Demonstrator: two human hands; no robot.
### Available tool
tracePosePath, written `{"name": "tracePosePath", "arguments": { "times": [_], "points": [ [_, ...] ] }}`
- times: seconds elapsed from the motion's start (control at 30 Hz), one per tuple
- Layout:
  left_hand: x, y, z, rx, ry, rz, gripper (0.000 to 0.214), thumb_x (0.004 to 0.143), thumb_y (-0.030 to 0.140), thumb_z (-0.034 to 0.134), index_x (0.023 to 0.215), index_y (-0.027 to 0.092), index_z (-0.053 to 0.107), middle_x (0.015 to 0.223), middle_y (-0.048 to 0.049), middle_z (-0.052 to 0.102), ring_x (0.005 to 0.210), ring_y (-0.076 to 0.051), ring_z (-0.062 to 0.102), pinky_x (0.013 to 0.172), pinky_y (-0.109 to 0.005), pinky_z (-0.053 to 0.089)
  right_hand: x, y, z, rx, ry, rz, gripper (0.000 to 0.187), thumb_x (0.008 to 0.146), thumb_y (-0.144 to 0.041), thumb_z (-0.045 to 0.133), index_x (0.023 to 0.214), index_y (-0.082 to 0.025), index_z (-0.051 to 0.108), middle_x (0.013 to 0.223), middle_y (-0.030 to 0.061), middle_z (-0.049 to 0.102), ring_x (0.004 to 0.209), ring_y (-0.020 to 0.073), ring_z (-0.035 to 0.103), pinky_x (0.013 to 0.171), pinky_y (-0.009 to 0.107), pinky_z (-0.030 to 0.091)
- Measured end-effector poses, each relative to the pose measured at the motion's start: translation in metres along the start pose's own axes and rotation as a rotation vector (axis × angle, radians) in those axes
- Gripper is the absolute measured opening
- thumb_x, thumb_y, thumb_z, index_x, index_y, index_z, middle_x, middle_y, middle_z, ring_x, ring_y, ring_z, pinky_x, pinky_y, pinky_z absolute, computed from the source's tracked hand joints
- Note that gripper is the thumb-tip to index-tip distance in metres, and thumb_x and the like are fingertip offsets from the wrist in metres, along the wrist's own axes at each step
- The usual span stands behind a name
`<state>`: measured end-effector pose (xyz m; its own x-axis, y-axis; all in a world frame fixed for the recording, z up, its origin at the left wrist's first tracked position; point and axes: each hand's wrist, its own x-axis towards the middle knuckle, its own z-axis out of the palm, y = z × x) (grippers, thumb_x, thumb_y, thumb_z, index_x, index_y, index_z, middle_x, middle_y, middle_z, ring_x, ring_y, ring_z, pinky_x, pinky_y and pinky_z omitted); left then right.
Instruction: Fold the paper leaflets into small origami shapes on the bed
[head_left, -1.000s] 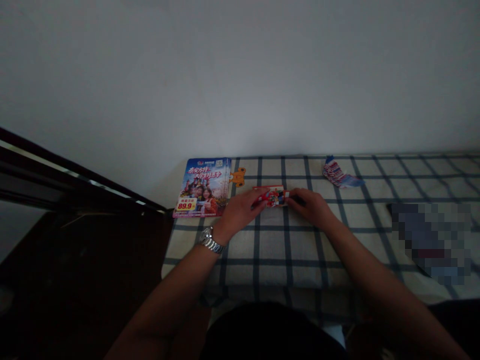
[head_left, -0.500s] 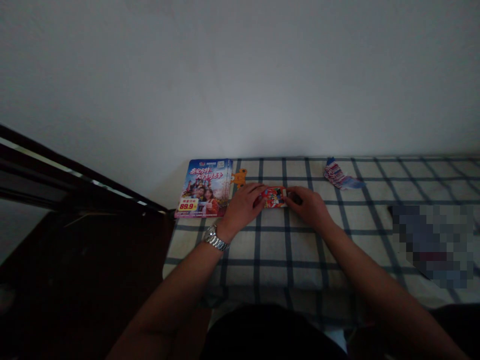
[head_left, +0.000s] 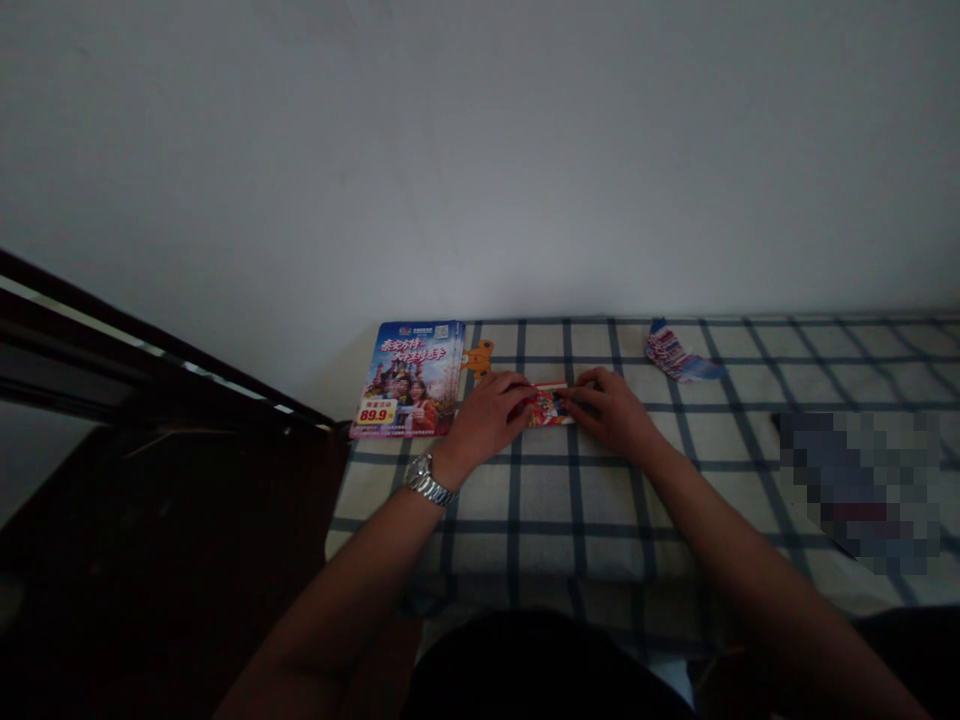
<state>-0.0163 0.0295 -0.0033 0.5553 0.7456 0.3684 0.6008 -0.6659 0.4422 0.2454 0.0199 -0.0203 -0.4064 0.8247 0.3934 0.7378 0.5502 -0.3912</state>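
A small red, colourfully printed paper [head_left: 550,407] lies on the checked cloth between my hands, a pale strip along its far edge. My left hand [head_left: 495,410], with a metal watch [head_left: 429,480] on its wrist, grips the paper's left end with fingers bent. At the right end my right hand [head_left: 611,410] pinches it between thumb and fingers. Just left of my left hand lies a stack of blue and pink printed flyers [head_left: 405,380]. An orange bear-shaped figure [head_left: 478,357] shows beside the stack, partly hidden by my hand.
Under everything spreads a white and blue checked cloth [head_left: 547,500] that meets a plain wall [head_left: 525,180]. A torn printed paper scrap [head_left: 679,355] lies at the back right. Further right is a blurred-out dark object [head_left: 855,490]. Dark rails [head_left: 150,350] run along the left.
My right fingers have come inward along the paper. Its far edge has moved slightly nearer to me and now shows a pale strip. My left hand has hardly shifted.
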Motion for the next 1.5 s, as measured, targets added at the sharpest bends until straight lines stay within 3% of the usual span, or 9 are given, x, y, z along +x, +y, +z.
{"name": "tracePosePath", "arguments": {
  "times": [0.17,0.37,0.5,0.77,1.5],
  "points": [
    [-0.002,0.004,0.000,-0.011,-0.025,0.037,0.022,0.101,0.022,0.061,0.121,0.021,0.070,0.124,-0.0069,0.065,0.117,-0.024,0.059,0.104,-0.044,0.053,0.000,-0.003,-0.001,0.020,-0.019,0.062,0.016,0.096,-0.034,0.070,0.107,-0.026,0.078,0.110,0.0103,0.066,0.100,0.0289,0.064,0.086,0.045,0.054],
    [-0.002,0.005,0.000,0.001,-0.035,0.042,0.022,0.096,0.020,0.067,0.118,0.021,0.070,0.124,-0.0066,0.065,0.117,-0.025,0.058,0.105,-0.044,0.052,0.001,-0.008,-0.002,0.015,-0.020,0.113,0.031,0.094,-0.036,0.072,0.122,-0.025,0.072,0.115,0.0113,0.066,0.105,0.0305,0.064,0.091,0.046,0.055],
    [-0.002,0.006,0.000,0.021,-0.041,0.039,0.026,0.099,0.022,0.064,0.124,0.022,0.069,0.124,-0.0075,0.063,0.117,-0.025,0.058,0.103,-0.044,0.053,0.002,-0.008,-0.002,0.025,-0.026,0.116,0.028,0.093,-0.035,0.072,0.119,-0.024,0.073,0.113,0.0108,0.065,0.104,0.0301,0.064,0.090,0.046,0.055],
    [-0.006,0.009,-0.006,0.037,-0.101,0.122,0.028,0.104,0.037,0.059,0.126,0.026,0.072,0.134,-0.0086,0.060,0.122,-0.026,0.055,0.108,-0.047,0.050,0.001,-0.006,-0.002,0.040,-0.015,0.117,0.026,0.092,-0.033,0.074,0.115,-0.022,0.073,0.112,0.0111,0.065,0.104,0.0303,0.063,0.092,0.047,0.055],
    [-0.009,0.016,-0.001,0.077,-0.059,0.036,0.028,0.103,0.039,0.060,0.126,0.027,0.072,0.125,-0.0090,0.058,0.117,-0.026,0.055,0.104,-0.046,0.050,0.003,-0.008,-0.002,0.086,0.033,0.152,0.016,0.095,-0.034,0.070,0.107,-0.023,0.072,0.105,0.0090,0.064,0.100,0.0280,0.064,0.090,0.045,0.054]
  ]
}}
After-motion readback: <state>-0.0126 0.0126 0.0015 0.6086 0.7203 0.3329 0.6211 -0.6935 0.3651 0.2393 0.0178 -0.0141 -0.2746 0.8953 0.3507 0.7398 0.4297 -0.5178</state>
